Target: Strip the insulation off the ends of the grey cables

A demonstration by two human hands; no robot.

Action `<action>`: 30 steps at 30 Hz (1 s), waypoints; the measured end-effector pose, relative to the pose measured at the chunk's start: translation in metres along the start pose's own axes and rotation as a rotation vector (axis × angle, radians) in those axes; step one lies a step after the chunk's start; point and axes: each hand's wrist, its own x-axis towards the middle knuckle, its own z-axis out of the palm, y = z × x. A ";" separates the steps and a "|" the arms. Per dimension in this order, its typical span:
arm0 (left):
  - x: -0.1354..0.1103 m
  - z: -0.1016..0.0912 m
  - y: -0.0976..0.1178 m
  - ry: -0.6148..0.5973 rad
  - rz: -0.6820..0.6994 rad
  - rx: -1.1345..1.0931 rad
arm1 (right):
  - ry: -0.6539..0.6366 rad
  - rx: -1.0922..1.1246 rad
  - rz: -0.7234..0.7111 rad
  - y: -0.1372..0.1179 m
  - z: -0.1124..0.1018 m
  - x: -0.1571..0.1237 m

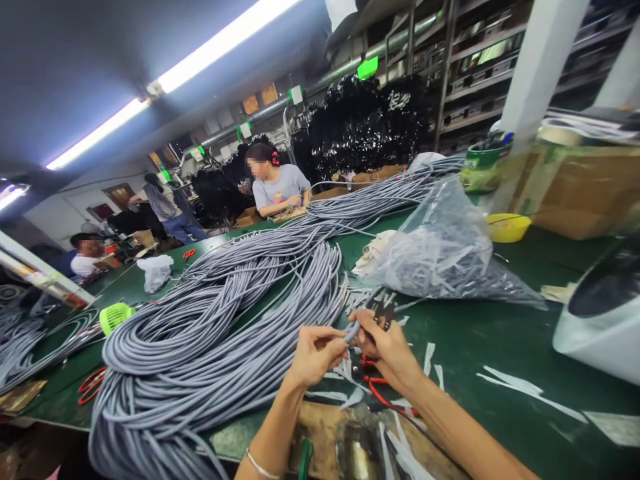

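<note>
My left hand pinches the end of a grey cable that comes off the big coil of grey cables lying on the green table. My right hand grips a small dark cutting tool and also touches the cable end. Both hands meet just above the table's near edge. Red-handled scissors lie under my right wrist.
A clear plastic bag of pale strips lies beyond my hands. Cut strips litter the table. A yellow bowl, a cardboard box and a white container stand at right. A green scoop lies left. Other people work farther along.
</note>
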 end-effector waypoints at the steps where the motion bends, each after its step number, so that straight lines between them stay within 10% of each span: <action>1: -0.001 0.001 -0.001 0.011 0.002 -0.014 | -0.031 0.003 0.047 0.000 0.000 0.001; 7: -0.002 0.002 -0.008 -0.020 -0.025 -0.001 | -0.185 -0.069 0.190 0.003 0.000 0.008; 13: 0.007 0.005 -0.016 -0.143 -0.071 0.345 | -0.066 -0.214 -0.051 -0.007 -0.010 0.004; 19: 0.013 0.002 -0.024 0.185 0.137 0.438 | 0.029 -0.198 -0.224 -0.011 -0.010 -0.006; 24: 0.009 -0.005 -0.017 0.321 0.244 0.404 | -0.032 -0.066 -0.059 0.003 -0.006 0.003; 30: 0.001 -0.004 -0.005 0.167 0.210 0.318 | -0.253 0.076 0.181 -0.001 -0.007 0.010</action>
